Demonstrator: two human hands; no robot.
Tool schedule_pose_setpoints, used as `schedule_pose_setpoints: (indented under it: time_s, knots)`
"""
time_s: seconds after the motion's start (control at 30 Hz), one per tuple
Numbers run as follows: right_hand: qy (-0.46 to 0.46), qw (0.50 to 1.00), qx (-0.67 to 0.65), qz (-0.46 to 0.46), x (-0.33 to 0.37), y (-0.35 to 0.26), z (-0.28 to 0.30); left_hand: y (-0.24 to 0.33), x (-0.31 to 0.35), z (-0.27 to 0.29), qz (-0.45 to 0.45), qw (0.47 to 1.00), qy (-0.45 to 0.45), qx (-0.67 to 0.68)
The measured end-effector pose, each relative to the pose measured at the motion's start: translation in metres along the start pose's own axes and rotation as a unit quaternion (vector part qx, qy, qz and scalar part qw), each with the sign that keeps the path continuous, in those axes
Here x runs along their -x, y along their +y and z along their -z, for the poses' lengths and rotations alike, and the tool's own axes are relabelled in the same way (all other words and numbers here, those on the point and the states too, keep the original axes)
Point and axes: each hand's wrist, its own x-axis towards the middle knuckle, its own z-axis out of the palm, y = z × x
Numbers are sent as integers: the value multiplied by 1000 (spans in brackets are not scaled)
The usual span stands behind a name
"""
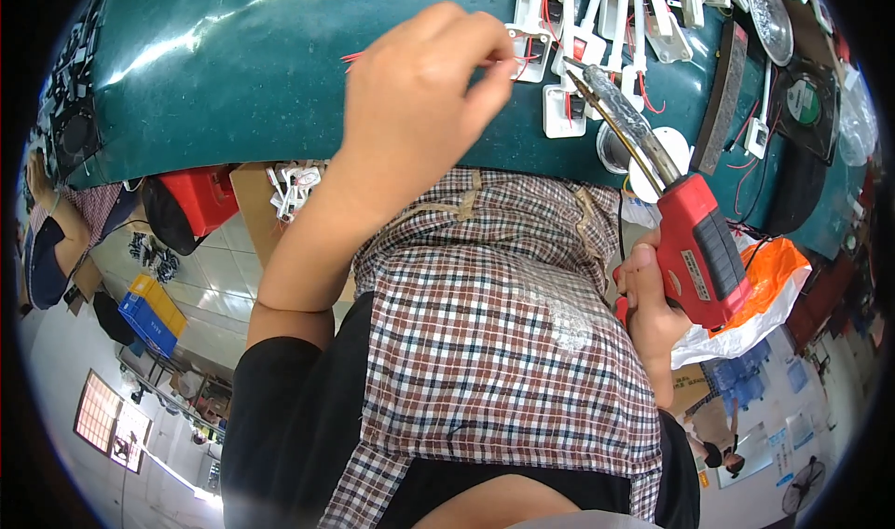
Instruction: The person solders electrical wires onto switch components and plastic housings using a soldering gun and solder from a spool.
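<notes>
My left hand [419, 91] is over the green table [233, 82], thumb and forefinger pinched together beside a white plastic housing [533, 52]. Thin red wires [352, 57] stick out on the hand's left side, and a red strand shows by the fingertips. My right hand [648, 296] grips a red soldering gun [701, 249] with a black grip panel. Its metal tip points up and left, near another white housing [563, 123] with a dark switch and red wires. How the tip meets the housings, touching or just above, I cannot tell.
Several white stemmed pieces [620, 26] crowd the table's far right. Close by are a metal cup [612, 147], a white disc [673, 147], a dark bar [723, 100] and a spool [804, 100]. An orange and white bag [774, 287] hangs right; another person's hand [39, 179] shows left.
</notes>
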Motion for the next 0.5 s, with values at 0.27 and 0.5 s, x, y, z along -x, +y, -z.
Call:
schedule_pose_setpoints:
  time_s: [0.27,0.5]
  knots:
    - [-12,999,37,-26,-4,-3,-4,-2,-1,-25,-38,998,33,-33]
    - [-16,999,23,-25,-7,0,-7,-2,-1,-24,-38,998,29,-49]
